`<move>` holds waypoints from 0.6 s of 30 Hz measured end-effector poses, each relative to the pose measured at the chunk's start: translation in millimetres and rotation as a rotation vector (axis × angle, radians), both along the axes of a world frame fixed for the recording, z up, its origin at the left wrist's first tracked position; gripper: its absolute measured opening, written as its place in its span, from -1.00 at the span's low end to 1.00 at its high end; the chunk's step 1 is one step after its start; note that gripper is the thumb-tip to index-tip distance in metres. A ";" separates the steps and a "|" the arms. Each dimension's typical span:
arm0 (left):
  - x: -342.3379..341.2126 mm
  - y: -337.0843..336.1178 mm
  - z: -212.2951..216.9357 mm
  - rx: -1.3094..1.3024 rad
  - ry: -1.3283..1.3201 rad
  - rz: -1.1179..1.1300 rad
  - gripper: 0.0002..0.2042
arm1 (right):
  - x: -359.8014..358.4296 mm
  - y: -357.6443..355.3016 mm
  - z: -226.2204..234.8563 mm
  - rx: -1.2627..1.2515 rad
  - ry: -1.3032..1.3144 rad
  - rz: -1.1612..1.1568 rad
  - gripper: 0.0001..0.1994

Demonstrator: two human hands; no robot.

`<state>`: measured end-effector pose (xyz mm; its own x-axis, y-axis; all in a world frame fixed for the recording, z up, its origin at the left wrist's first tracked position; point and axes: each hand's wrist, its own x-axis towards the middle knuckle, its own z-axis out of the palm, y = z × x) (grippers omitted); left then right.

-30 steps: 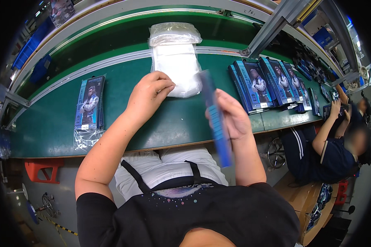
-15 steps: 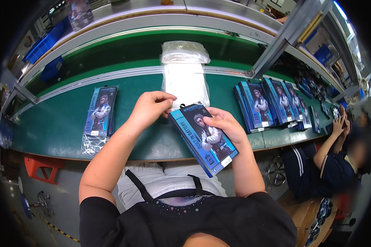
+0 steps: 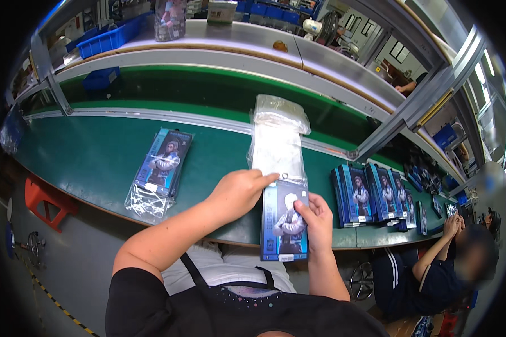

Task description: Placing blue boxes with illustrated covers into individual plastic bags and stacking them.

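Note:
My right hand grips a flat blue retail box with a printed figure on its front, thumb on the face and fingers along the right edge. The box's top end meets the near end of a clear plastic bag, the uppermost of a stack on the bench; I cannot tell whether it is inside. My left hand pinches the bag's near edge beside the box's top left corner, index finger reaching forward. Farther left lies a similar box in a clear bag, its loose end crumpled toward me.
Several blue boxes stand in rows on the green bench to the right. A metal post rises beyond them, below a raised shelf. A co-worker sits at far right. A red stool stands at left.
The box has turned upright and its top end has come to the bag's near end. My left hand has moved onto the bag's edge. The view has shifted.

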<state>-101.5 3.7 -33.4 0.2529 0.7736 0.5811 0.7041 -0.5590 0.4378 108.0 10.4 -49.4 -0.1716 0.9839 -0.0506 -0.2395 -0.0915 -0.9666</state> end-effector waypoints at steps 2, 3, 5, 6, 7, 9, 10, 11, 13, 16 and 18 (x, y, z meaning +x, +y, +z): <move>-12.7 -6.3 4.1 0.014 0.025 -0.101 -0.66 | 0.5 1.4 7.3 -0.093 0.053 0.040 -0.76; -18.5 -9.2 5.1 0.012 0.030 -0.165 -0.65 | -1.4 2.2 13.8 -0.158 0.080 0.055 -0.83; -24.9 -15.3 15.5 -0.083 0.000 -0.310 -0.63 | 1.9 7.7 17.3 -0.214 0.105 0.084 -0.84; -26.4 -19.6 22.7 -0.132 -0.056 -0.283 -0.63 | -0.8 8.3 17.7 -0.183 0.101 0.057 -0.84; -25.1 -21.3 27.6 -0.176 -0.114 -0.265 -0.62 | 2.2 11.1 15.3 -0.155 0.110 0.042 -0.84; -24.4 -17.0 22.8 -0.514 -0.605 -0.072 -0.59 | -14.1 10.5 31.5 -0.084 0.140 0.035 -0.82; -21.6 -12.0 25.0 -0.589 -0.928 -0.068 -0.56 | -19.0 11.0 37.1 -0.063 0.139 0.049 -0.80; -18.1 -5.5 24.2 -0.661 -1.254 -0.063 -0.53 | -23.6 13.2 41.0 -0.064 0.119 0.084 -0.79; -10.0 6.5 26.6 -0.805 -1.542 -0.150 -0.55 | -33.1 19.6 51.5 -0.079 -0.044 0.191 -0.79; -13.0 25.0 43.8 -0.914 -1.677 -0.183 -0.66 | -37.3 36.9 46.8 -0.070 -0.102 0.283 -0.83; -24.6 39.3 50.9 -0.873 -1.734 -0.138 -0.71 | -35.1 46.1 51.7 0.147 -0.111 0.413 -0.44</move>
